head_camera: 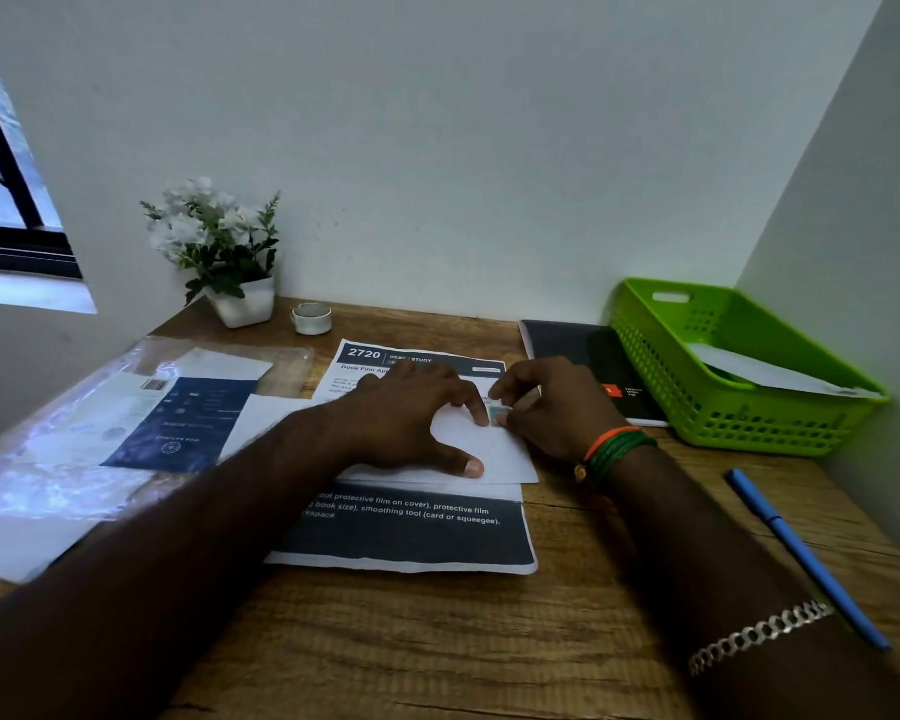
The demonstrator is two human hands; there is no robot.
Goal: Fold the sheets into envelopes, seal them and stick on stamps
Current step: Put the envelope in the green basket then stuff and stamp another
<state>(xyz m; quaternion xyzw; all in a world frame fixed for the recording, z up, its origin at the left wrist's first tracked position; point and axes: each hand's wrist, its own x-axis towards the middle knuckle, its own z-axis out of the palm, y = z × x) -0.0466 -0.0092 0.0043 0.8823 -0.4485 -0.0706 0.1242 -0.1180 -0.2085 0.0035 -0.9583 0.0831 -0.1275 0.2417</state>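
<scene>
Wooden desk (437, 641): both hands press envelope (494, 454), stamp (495, 414) between fingertips

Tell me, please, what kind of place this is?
Probably a home study corner: a wooden desk stands against a plain wall beside a window, with a potted plant, a blue pen and a green paper basket.

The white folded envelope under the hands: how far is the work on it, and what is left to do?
Done: one white paper piece already lies in the green plastic basket, and the white folded envelope looks closed. In hand: the left hand presses it flat while the right hand sets a small greenish stamp at its corner. Left: press the stamp down and put the envelope away; more sheets cannot be counted.
</scene>
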